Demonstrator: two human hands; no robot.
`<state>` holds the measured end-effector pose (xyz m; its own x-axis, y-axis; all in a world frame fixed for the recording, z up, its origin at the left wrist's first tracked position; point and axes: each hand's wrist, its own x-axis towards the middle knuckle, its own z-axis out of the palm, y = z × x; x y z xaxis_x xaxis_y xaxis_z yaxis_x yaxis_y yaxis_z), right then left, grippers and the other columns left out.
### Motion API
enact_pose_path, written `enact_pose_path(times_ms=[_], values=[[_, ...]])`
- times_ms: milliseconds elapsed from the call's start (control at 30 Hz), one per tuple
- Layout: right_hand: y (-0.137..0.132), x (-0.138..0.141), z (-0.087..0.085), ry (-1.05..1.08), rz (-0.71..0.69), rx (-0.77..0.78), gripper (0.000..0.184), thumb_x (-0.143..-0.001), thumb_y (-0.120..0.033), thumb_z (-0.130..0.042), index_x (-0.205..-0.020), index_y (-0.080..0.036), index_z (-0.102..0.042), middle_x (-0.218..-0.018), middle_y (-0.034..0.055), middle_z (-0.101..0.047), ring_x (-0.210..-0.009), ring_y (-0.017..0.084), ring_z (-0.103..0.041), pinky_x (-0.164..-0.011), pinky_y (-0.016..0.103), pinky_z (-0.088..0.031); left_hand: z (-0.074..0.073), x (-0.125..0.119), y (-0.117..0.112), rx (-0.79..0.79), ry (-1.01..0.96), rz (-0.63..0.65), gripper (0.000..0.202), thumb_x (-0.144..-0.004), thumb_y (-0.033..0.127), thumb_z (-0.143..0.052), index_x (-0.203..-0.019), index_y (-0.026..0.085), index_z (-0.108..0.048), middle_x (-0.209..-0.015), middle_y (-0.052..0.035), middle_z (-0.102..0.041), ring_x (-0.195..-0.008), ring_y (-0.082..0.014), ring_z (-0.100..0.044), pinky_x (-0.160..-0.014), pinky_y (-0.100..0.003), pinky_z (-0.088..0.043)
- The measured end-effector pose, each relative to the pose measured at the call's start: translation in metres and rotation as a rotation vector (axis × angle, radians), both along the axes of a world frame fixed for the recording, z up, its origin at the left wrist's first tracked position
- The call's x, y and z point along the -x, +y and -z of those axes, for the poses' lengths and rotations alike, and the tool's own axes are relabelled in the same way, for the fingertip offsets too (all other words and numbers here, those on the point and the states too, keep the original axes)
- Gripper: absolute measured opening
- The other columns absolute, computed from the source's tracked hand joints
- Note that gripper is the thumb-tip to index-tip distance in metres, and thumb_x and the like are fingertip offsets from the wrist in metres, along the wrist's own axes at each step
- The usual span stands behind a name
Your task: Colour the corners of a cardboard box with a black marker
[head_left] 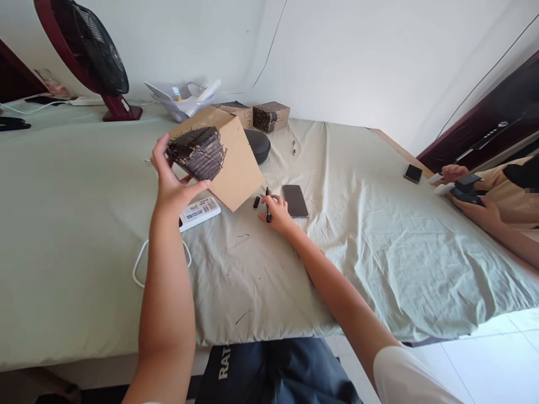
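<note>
My left hand [170, 177] grips a cardboard box [240, 163] by its left end and holds it tilted above the table. Black marker scribble covers part of the box's near side. My right hand [278, 213] rests low over the cloth with a black marker pen [268, 206] between its fingers. Just left of the pen lies a small black cap [256, 202]. A dark smartphone [295, 201] lies flat to the right of my right hand. Under my left hand sits a white power strip [200, 213] with printed labels.
A fan [90, 50] stands at the back left beside a basket [179, 106] of odds and ends. Behind are a scribbled box [272, 115], a black case [257, 146] and a pen [294, 147]. At right, another person's hands [475, 207] hold a dark object near a phone [413, 173].
</note>
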<state>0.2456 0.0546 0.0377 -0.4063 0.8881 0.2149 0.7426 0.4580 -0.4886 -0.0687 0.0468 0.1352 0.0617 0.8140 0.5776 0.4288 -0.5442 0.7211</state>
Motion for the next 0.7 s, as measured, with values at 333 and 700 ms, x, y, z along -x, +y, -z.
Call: enact_pose_path(times_ms=[333,700], values=[[0.005,-0.001,0.006,0.051,0.050,-0.085,0.028,-0.084,-0.012,-0.051,-0.110,-0.021,-0.052,-0.108,0.0104,-0.068,-0.090,0.024,-0.059,-0.086,0.033,-0.046,0.000,-0.003,0.000,0.103,-0.083,-0.030,0.109,-0.081,0.031,-0.087,-0.161,0.038,-0.013,-0.177,-0.0097,-0.002,-0.164,-0.0336,-0.017,-0.113,-0.049,-0.060],[0.014,-0.044,-0.054,0.848,0.245,-0.330,0.034,-0.087,-0.018,-0.057,-0.114,-0.026,-0.039,-0.120,0.0055,-0.063,-0.088,0.014,-0.071,-0.081,0.031,-0.056,-0.001,-0.045,-0.006,0.254,0.113,0.269,0.117,-0.080,0.025,-0.082,-0.167,0.041,-0.007,-0.180,-0.0096,-0.014,-0.167,-0.0297,-0.024,-0.130,-0.055,-0.043]])
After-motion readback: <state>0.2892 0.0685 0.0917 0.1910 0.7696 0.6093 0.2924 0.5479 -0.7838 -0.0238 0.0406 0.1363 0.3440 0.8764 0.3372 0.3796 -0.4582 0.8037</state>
